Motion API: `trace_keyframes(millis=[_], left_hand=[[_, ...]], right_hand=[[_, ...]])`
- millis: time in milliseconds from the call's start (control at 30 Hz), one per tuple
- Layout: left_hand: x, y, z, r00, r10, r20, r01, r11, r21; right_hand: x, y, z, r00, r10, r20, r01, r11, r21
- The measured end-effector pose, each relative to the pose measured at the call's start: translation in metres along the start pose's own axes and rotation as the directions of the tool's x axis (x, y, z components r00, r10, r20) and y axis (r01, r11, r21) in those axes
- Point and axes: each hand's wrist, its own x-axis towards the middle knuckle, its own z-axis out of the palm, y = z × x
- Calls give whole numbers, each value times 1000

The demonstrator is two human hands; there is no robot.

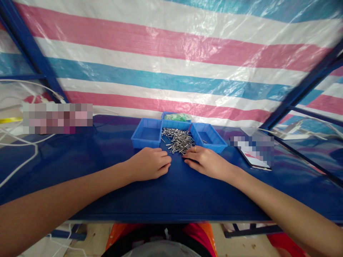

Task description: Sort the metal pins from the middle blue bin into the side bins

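Note:
A loose pile of thin metal pins lies on the blue tabletop between two blue bins. My left hand rests on the table just in front of the left bin. Its fingers are curled in, and whatever they may hold is hidden. At the near right edge of the pile is my right hand, with a ring on one finger. The thumb and fingers there are apart, the fingertips touching the outermost pins. The right bin stands just behind that hand, with a few pins inside.
Behind the pile, a third blue bin holds green and clear plastic. A phone lies to the right. White cables run along the left side. A striped plastic sheet hangs behind the table between blue frame posts.

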Motion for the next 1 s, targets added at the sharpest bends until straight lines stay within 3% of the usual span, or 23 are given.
trace_keyframes(millis=[1000], left_hand=[[0,0,1,1000,4,17,-4,1000,-2]], right_hand=[[2,-2,-2,998,-65,-15,66,995,73]])
